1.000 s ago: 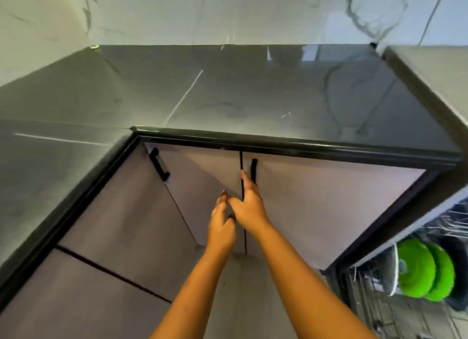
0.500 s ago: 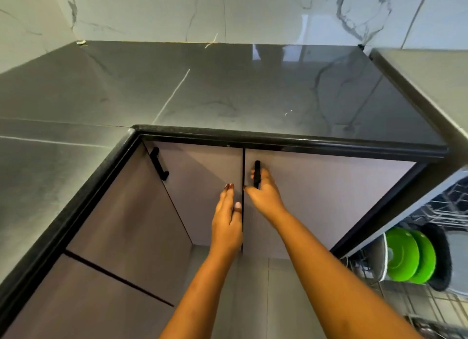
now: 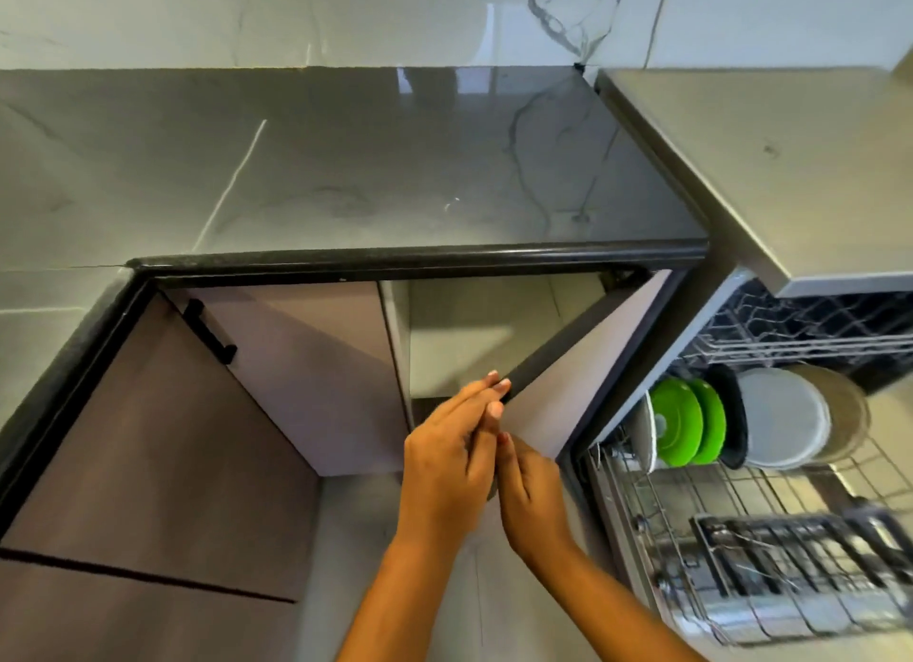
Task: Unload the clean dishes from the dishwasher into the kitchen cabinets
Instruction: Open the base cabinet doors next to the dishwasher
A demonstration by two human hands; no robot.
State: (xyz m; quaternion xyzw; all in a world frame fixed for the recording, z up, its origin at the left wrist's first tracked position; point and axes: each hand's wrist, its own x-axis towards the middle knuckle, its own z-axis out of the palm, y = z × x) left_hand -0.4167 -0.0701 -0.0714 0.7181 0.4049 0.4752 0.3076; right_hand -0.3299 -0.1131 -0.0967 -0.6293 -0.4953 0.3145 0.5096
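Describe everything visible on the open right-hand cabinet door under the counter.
The taupe flat-panel cabinet door looks like matte laminate with a dark top edge. It stands swung out, hinged on its right side under the black-edged grey stone counter. The left hand lays straight fingers on its free top corner; the right hand curls at that edge below. Its handle is hidden.

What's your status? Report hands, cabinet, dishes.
Left hand open, touching cabinet door edge; right hand curled beside it, grip hidden. Door open. Plates in dishwasher rack, untouched. No obstruction seen.
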